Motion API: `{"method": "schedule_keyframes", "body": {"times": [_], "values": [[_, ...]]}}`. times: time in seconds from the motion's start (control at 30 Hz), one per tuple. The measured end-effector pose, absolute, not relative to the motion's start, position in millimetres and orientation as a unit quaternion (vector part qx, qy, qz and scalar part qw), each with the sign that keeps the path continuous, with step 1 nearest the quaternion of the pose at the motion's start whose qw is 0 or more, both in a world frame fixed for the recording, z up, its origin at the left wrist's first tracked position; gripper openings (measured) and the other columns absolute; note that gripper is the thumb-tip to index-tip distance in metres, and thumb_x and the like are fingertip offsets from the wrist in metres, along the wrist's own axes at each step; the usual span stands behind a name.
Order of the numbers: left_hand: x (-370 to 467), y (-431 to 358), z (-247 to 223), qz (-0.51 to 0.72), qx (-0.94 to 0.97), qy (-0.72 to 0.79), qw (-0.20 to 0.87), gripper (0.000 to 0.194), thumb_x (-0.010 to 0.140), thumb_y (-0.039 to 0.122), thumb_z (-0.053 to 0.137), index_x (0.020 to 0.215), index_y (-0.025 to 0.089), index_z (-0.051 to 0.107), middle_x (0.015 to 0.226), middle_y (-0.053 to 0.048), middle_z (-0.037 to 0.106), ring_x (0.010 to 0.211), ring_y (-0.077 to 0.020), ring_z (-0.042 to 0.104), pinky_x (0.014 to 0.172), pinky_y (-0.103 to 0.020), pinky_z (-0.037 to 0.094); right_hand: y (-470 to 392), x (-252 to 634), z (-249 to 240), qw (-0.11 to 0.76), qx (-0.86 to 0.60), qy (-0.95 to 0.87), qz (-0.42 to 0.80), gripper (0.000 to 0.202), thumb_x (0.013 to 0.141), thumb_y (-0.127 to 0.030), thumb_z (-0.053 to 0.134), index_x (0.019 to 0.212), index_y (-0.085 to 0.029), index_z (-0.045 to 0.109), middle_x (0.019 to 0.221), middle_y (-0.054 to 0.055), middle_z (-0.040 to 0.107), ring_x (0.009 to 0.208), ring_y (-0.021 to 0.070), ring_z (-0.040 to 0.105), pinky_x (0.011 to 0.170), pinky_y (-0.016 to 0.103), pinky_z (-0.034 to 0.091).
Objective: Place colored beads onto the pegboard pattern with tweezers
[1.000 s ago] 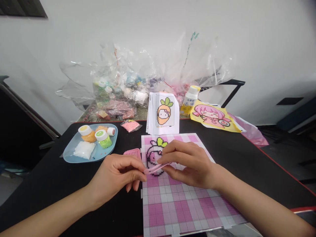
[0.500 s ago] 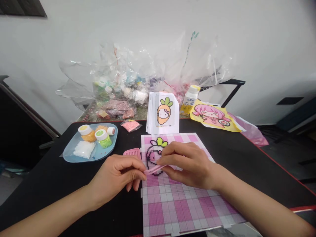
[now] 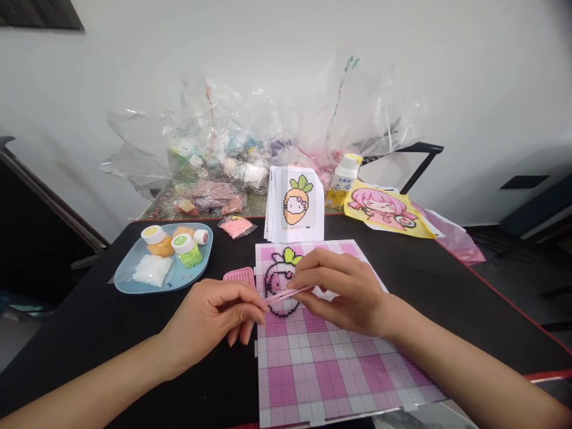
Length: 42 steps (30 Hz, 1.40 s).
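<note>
Thin pink tweezers (image 3: 282, 295) are held between both hands above the upper part of a pegboard. My left hand (image 3: 226, 307) pinches one end, and my right hand (image 3: 342, 289) has its fingers closed around the other. Below them lies the pink-and-white checked pegboard (image 3: 330, 363), carrying a bead outline (image 3: 286, 316) in black with green leaf beads (image 3: 292, 257) and a few pink ones. My right hand covers part of this pattern. A pink slotted bead tray (image 3: 240, 276) sits just beyond my left hand, against the board's left edge.
A blue plate (image 3: 134, 288) at left holds bead jars (image 3: 187, 253) and a bag of white beads (image 3: 152, 271). Behind the board stand a carrot pattern sheet (image 3: 296, 205) and a white-yellow bottle (image 3: 345, 179). Bagged beads (image 3: 214, 196) pile at the back; a yellow picture (image 3: 388, 208) lies right.
My right hand has shifted slightly, and the tweezers between my hands now sit a little higher and at a flatter angle. My left hand has hardly moved.
</note>
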<state>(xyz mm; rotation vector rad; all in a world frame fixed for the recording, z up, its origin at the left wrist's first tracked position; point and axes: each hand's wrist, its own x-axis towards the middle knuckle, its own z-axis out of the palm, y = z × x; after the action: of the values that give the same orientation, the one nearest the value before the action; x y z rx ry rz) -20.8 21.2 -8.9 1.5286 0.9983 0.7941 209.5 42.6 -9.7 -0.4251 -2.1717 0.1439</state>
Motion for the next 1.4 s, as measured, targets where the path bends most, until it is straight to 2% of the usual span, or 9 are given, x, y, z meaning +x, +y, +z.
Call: {"method": "schedule_keyframes", "body": {"times": [0.73,0.97,1.2,1.4], "values": [[-21.1,21.1,-11.1,0.331,0.654,0.419,0.536,0.015,0.079,0.022,0.063,0.069,0.017,0.073,0.053,0.0,0.063,0.041,-0.0096,0.057,0.037,-0.017,0.043,43.8,208.8,-10.5,0.42,-0.165,-0.89,0.061,0.007,0.092,-0.017,0.058,0.095,-0.016,0.065,0.086,0.005,0.065,0.073,0.0111,0.061,0.062,0.023,0.053],[-22.3,21.2,-10.5,0.318,0.649,0.432,0.54,0.019,0.081,0.027,0.063,0.069,0.016,0.072,0.051,0.0,0.061,0.04,-0.0096,0.056,0.038,-0.017,0.043,45.6,207.5,-12.7,0.437,-0.158,-0.879,0.107,0.006,0.09,-0.013,0.061,0.093,-0.012,0.065,0.085,0.006,0.065,0.074,0.011,0.061,0.064,0.022,0.053],[-20.3,22.1,-9.7,0.314,0.637,0.449,0.543,0.018,0.078,0.027,0.064,0.069,0.014,0.072,0.05,0.0,0.06,0.04,-0.009,0.055,0.037,-0.016,0.041,47.6,208.9,-11.2,0.457,-0.171,-0.863,0.128,0.007,0.089,-0.012,0.062,0.095,-0.013,0.066,0.084,0.006,0.063,0.073,0.0109,0.06,0.06,0.021,0.053],[-18.6,22.5,-8.8,0.323,0.632,0.436,0.553,0.017,0.078,0.025,0.063,0.067,0.015,0.071,0.049,0.001,0.06,0.039,-0.0088,0.055,0.036,-0.016,0.041,47.4,208.5,-14.1,0.445,-0.157,-0.871,0.139,0.009,0.087,-0.01,0.064,0.095,-0.013,0.066,0.086,0.006,0.064,0.076,0.0113,0.06,0.066,0.023,0.053]]}}
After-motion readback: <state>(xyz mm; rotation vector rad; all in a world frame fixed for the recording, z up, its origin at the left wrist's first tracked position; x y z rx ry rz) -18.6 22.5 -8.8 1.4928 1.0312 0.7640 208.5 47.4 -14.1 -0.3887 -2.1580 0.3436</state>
